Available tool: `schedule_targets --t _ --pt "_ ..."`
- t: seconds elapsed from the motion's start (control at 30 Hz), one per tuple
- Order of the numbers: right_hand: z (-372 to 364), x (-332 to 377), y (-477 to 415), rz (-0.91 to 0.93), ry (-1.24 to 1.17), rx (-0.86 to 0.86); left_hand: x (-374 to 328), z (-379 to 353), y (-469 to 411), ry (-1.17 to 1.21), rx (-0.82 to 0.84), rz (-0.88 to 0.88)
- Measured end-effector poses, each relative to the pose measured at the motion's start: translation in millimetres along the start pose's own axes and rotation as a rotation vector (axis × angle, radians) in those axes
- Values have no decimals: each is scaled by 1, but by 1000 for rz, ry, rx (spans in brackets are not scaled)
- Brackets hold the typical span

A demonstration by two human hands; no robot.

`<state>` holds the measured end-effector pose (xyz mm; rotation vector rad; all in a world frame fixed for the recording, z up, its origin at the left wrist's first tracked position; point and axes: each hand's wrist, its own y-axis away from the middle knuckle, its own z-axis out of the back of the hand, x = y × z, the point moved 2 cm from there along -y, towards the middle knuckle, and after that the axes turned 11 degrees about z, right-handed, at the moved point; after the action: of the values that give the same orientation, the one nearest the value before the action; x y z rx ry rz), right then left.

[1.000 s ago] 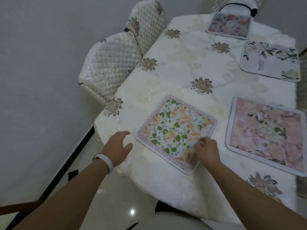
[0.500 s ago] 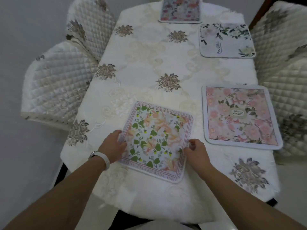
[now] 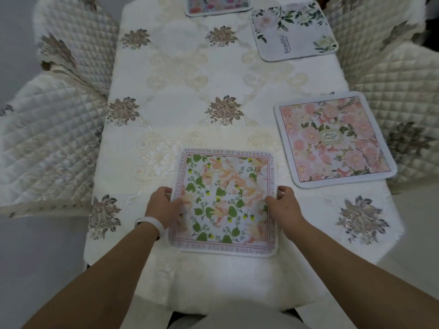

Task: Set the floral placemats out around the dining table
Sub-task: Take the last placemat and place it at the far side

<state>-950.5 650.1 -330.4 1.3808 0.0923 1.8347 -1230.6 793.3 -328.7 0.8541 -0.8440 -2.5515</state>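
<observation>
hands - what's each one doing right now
Left hand: gripping the left edge of the green-leaf placemat.
Right hand: gripping its right edge.

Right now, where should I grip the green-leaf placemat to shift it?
Take the green-leaf placemat by its left and right edges, from the near end. It lies flat and floppy, so pinching both sides, as the left hand and right hand do, probably keeps it from folding.

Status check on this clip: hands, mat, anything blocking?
Left hand and right hand grip opposite edges of the green-leaf, peach-flower square placemat. It lies flat at the near table end. Nothing obstructs.
</observation>
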Motion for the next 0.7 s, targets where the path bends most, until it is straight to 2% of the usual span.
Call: schedule_targets --t 0.1,0.3,0.7 --pt "-3 1 2 -14 2 -2 -1 -2 1 -35 11 -30" --pt "1 5 9 -16 -29 -29 3 -3 5 81 37 -52" --pt "-5 24 16 86 -45 68 25 7 27 259 -74 2"
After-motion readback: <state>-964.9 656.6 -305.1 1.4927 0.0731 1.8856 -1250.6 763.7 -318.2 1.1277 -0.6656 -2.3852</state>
